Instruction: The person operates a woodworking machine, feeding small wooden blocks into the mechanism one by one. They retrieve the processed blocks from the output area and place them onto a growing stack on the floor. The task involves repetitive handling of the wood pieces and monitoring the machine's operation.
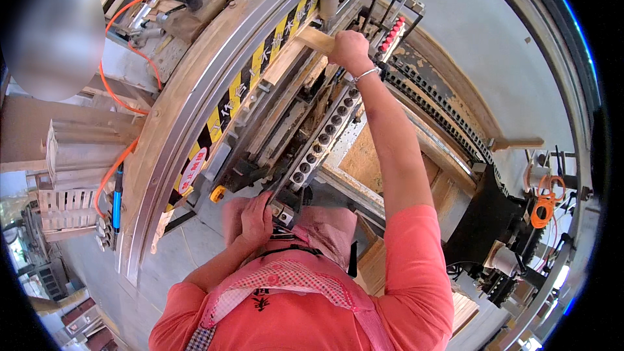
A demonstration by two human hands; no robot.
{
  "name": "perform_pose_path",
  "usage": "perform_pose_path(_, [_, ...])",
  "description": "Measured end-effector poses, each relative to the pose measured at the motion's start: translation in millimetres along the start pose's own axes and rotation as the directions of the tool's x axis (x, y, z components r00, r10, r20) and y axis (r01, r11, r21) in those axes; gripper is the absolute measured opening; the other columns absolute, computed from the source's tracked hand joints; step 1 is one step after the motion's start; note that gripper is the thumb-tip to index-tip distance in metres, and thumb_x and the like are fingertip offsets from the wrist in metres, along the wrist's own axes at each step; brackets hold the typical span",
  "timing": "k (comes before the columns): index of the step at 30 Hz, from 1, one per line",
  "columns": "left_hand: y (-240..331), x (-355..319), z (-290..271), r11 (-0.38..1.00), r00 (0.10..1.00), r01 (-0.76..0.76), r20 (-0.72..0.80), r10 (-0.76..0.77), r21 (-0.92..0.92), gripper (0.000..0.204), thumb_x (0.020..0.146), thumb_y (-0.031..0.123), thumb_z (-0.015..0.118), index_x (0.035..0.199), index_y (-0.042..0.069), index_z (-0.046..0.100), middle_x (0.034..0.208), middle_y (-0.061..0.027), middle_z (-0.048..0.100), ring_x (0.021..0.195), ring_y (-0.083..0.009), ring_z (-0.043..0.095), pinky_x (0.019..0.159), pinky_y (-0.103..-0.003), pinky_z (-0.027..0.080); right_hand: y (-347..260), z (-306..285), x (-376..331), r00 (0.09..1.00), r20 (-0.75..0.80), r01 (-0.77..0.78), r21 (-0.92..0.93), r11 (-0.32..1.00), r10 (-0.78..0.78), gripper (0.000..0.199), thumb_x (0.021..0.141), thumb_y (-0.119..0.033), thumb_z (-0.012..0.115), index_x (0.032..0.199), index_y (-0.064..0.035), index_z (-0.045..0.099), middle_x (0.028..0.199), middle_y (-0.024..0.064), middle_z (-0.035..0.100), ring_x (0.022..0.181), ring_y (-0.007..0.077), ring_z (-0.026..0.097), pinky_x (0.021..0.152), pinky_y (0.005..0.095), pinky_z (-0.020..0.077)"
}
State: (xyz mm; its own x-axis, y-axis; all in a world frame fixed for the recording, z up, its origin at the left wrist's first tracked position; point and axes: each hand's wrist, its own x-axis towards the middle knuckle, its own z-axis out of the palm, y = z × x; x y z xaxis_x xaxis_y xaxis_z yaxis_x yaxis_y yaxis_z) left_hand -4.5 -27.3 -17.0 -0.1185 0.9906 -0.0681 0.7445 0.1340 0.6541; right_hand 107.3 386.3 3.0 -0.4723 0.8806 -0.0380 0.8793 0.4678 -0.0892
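My right hand (350, 52), with a bracelet at the wrist, is closed round the near end of a short, flat wooden strip (314, 40). The strip lies across the front of a long woodworking machine, beside its yellow-and-black striped beam (244, 81). Close to my body, my left hand (257, 220) rests against the near end of the machine's metal bar (282, 213), its fingers stretched out side by side. Between the two hands runs a pale metal rail (324, 140) with a row of round black knobs. Part of my right fingers is hidden.
Red knobs (392, 34) line the rail beyond my right hand. An orange hose (103, 68) curves along the left over a cluttered bench. Black cable chains (448, 107) and a wooden frame (364, 162) lie to the right. A yellow knob (218, 194) sticks out near my left hand.
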Motion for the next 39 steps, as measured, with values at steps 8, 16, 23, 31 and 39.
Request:
perform_pose_path(8, [-11.8,-11.8,10.7,0.999,0.999,0.021,-0.029,-0.022,-0.048,0.035,0.084,0.006,0.046,0.118,-0.003,0.047,0.106,-0.0241,0.056,0.094,-0.0427,0.054,0.081,-0.047,0.044,-0.5,4.9,-0.1,1.000,-0.013,0.003,0.009,1.000,-0.003,0.021,0.062,-0.021,0.069,0.079,-0.0074,0.070,0.084,0.0121,0.067,0.082,0.0267,0.066,0.072,0.0348,0.0537])
perform_pose_path(16, [-32.5,-16.1,15.0,0.984,0.986,-0.160,-0.062,0.156,-0.081,0.038,0.087,0.008,0.041,0.123,-0.005,0.042,0.111,-0.0275,0.053,0.098,-0.0454,0.051,0.087,-0.048,0.041,-16.1,16.3,-27.4,0.957,-0.291,0.026,0.069,0.997,-0.005,0.031,0.075,-0.023,0.062,0.100,-0.0043,0.063,0.096,0.0139,0.063,0.100,0.0288,0.055,0.089,0.0397,0.0440])
perform_pose_path(23, [-54.2,-13.6,29.4,0.969,0.987,-0.154,0.017,0.160,-0.191,0.046,0.089,0.009,0.039,0.132,-0.008,0.033,0.126,-0.0296,0.045,0.117,-0.0415,0.044,0.099,-0.043,0.034,-77.7,14.6,-216.5,0.705,-0.546,0.051,0.676,0.735,0.452,0.033,0.068,-0.010,0.072,0.098,-0.0035,0.061,0.083,0.0113,0.062,0.070,0.0212,0.060,0.065,0.0320,0.0484])
perform_pose_path(31, [-64.5,-8.3,37.4,0.962,0.984,-0.156,0.050,0.171,-0.223,0.047,0.091,0.013,0.038,0.135,-0.002,0.030,0.132,-0.0256,0.041,0.122,-0.0372,0.040,0.101,-0.040,0.031,-153.7,47.2,-495.3,0.540,-0.359,-0.290,0.770,0.569,0.761,0.021,0.074,-0.008,0.069,0.093,-0.0027,0.062,0.074,0.0081,0.059,0.062,0.0169,0.057,0.055,0.0282,0.0458])
perform_pose_path(39, [-73.3,-2.7,43.0,0.948,0.975,-0.211,0.014,0.220,-0.237,0.047,0.090,0.012,0.040,0.134,-0.002,0.032,0.129,-0.0251,0.044,0.118,-0.0373,0.044,0.099,-0.039,0.033,-226.3,94.8,-674.2,0.307,-0.250,-0.687,0.609,0.396,0.918,0.015,0.073,-0.013,0.069,0.085,-0.0057,0.063,0.072,0.0090,0.059,0.061,0.0232,0.060,0.054,0.0334,0.0475])
